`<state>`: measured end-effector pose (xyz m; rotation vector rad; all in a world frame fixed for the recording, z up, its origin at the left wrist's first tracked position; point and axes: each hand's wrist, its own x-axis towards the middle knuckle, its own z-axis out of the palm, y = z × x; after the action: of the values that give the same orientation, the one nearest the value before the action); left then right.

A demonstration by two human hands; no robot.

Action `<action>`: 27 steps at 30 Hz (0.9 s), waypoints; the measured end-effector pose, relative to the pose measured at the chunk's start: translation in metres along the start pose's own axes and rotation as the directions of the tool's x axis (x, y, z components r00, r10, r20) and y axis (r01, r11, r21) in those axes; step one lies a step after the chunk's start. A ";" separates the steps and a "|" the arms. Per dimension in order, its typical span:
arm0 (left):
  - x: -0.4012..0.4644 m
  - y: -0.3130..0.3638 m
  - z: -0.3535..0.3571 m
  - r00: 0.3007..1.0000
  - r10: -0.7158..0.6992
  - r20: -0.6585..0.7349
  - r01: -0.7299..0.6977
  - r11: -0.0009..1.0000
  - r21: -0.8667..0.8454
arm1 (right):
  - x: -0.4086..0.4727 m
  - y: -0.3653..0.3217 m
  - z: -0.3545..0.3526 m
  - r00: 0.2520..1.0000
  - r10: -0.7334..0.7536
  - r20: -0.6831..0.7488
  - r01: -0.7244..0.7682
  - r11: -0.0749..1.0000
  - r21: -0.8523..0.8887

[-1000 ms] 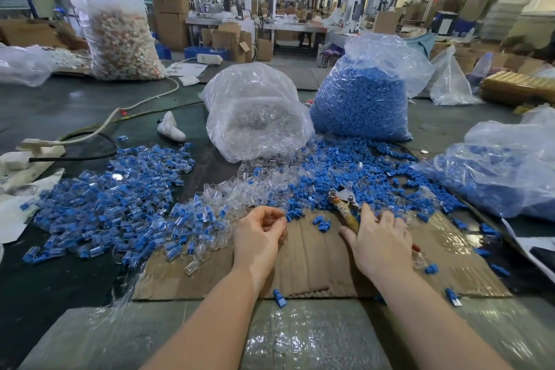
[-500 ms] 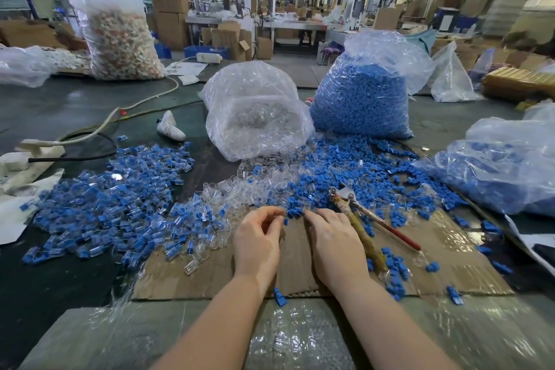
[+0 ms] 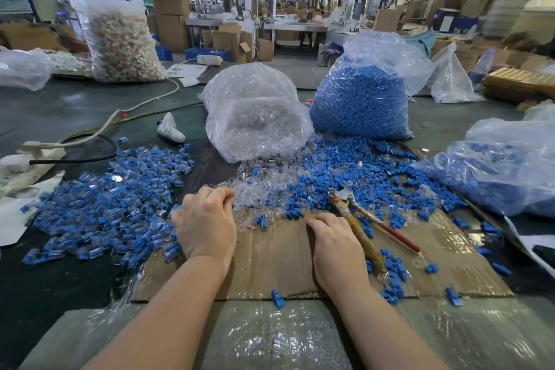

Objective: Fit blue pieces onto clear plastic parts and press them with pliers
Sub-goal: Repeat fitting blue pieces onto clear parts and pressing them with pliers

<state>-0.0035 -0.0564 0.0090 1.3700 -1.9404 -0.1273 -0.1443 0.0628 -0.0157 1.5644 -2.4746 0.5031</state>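
Observation:
My left hand (image 3: 205,222) lies knuckles-up at the edge of the loose clear plastic parts (image 3: 255,195), fingers curled down into them; what they hold is hidden. My right hand (image 3: 333,245) rests on the cardboard sheet (image 3: 270,255), its fingers curled under with the tips close to loose blue pieces (image 3: 292,213); any piece under them is hidden. The pliers (image 3: 356,224) lie on the cardboard just right of that hand, untouched. Fitted blue-and-clear parts (image 3: 114,198) are heaped on the left.
A bag of clear parts (image 3: 255,117) and a bag of blue pieces (image 3: 360,99) stand behind the piles. Another blue-filled bag (image 3: 504,171) lies right. Cables and a white power strip (image 3: 39,150) are far left. Bubble wrap (image 3: 270,336) covers the near edge.
My right hand let go of the pliers, which now lie on the cardboard, and moved left toward the blue pieces. My left hand shifted left and forward to the clear parts.

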 end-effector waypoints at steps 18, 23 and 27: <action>-0.022 0.026 0.027 0.897 0.319 0.305 -0.294 0.948 -0.125 | -0.001 -0.001 -0.001 1.000 -0.008 -0.008 0.008 1.000 0.014; -0.027 0.031 0.034 0.886 0.339 0.317 -0.328 0.940 -0.092 | -0.001 -0.001 -0.002 1.000 -0.020 -0.016 0.020 0.999 0.026; -0.029 0.033 0.035 0.894 0.343 0.287 -0.307 0.937 -0.165 | -0.003 -0.001 0.000 0.998 -0.025 -0.058 0.028 0.998 0.055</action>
<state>-0.0462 -0.0289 -0.0158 0.9733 -2.3603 -0.3052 -0.1426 0.0650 -0.0161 1.5786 -2.4144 0.6085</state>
